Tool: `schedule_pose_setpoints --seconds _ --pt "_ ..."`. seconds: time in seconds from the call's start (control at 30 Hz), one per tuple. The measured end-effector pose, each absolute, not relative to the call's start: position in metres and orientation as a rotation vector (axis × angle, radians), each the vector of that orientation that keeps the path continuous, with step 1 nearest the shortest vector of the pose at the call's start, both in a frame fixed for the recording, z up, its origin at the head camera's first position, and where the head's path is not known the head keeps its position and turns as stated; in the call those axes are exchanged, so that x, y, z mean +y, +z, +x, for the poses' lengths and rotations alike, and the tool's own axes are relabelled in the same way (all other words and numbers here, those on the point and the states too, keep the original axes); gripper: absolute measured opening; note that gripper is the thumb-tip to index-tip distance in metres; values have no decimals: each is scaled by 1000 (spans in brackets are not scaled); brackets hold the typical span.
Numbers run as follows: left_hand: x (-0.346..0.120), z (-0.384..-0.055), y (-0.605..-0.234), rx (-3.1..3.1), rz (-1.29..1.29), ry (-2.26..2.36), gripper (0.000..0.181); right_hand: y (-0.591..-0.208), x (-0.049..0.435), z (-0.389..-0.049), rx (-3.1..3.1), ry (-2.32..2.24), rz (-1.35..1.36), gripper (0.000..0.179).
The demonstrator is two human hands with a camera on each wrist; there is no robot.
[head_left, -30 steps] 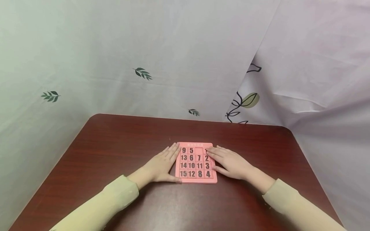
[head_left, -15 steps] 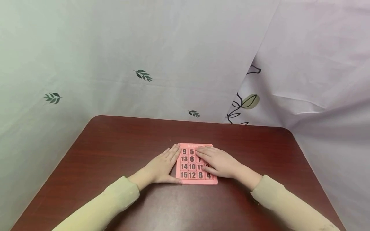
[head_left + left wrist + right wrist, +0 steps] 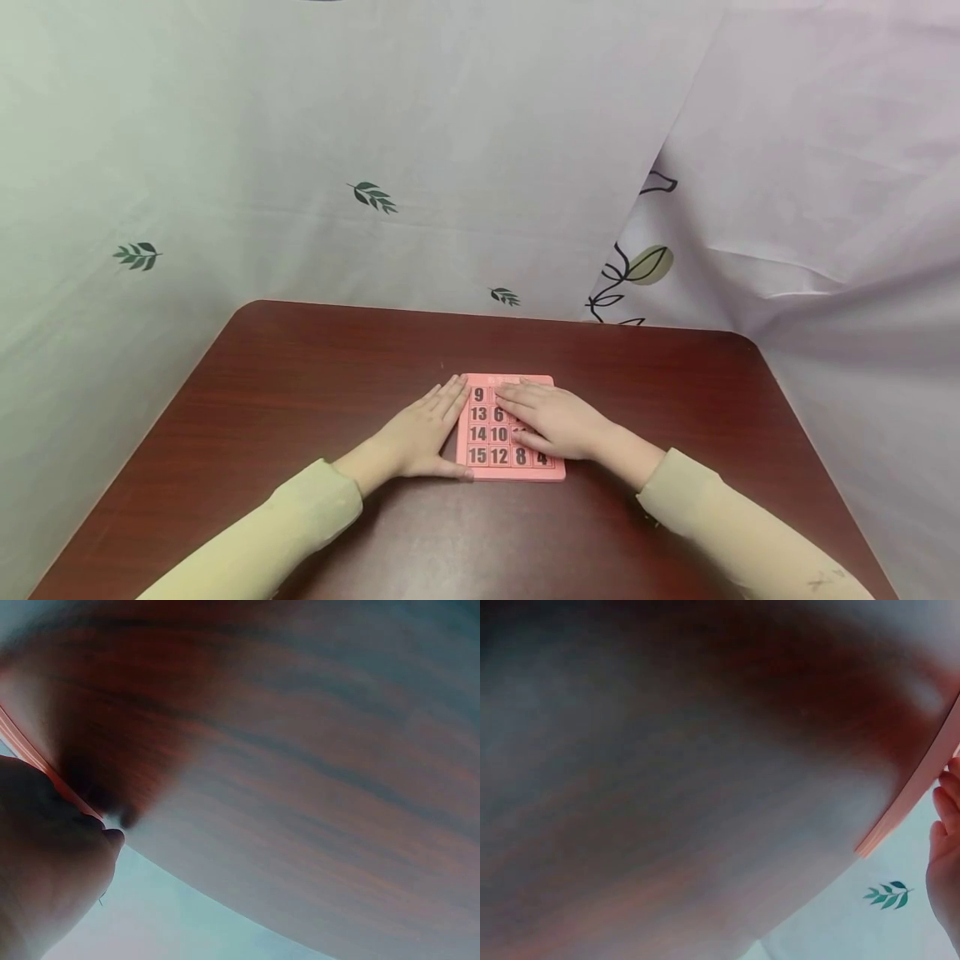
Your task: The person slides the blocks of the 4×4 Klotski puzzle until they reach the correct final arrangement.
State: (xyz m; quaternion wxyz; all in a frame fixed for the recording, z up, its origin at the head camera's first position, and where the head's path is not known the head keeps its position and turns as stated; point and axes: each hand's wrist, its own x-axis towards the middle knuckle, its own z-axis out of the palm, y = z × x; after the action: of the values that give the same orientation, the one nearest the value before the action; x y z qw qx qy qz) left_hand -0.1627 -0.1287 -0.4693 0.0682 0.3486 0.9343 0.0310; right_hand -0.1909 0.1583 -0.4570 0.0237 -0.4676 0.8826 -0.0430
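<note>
A pink sliding number puzzle (image 3: 487, 469) lies flat on the table, its square tiles printed with dark numbers. Along its left edge rests my left hand (image 3: 422, 432), fingers stretched out at the upper left corner and thumb at the lower left. My right hand (image 3: 564, 421) lies over the puzzle's right part with straight fingers, the fingertips on the top row beside the 9. It hides several tiles. In the left wrist view my left hand (image 3: 56, 859) is dark beside the pink edge; the right wrist view catches my right hand (image 3: 946, 825) above the puzzle's side (image 3: 915, 784).
The dark red-brown wooden table (image 3: 315, 367) has rounded far corners. A pale cloth (image 3: 465, 150) with leaf prints hangs behind it and along both sides.
My right hand has slid left across the puzzle, from its right edge to the second column of the top row. The left hand has stayed at the left edge.
</note>
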Motion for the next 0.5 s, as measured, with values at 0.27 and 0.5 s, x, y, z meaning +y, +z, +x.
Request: schedule_pose_setpoints --seconds 0.27,0.5 --pt "-129 -163 -469 2818 1048 84 130 -459 164 -189 2744 -134 -1420 61" --pt "-130 -163 -472 2824 1062 89 130 -460 166 -189 2743 -128 -1404 61"
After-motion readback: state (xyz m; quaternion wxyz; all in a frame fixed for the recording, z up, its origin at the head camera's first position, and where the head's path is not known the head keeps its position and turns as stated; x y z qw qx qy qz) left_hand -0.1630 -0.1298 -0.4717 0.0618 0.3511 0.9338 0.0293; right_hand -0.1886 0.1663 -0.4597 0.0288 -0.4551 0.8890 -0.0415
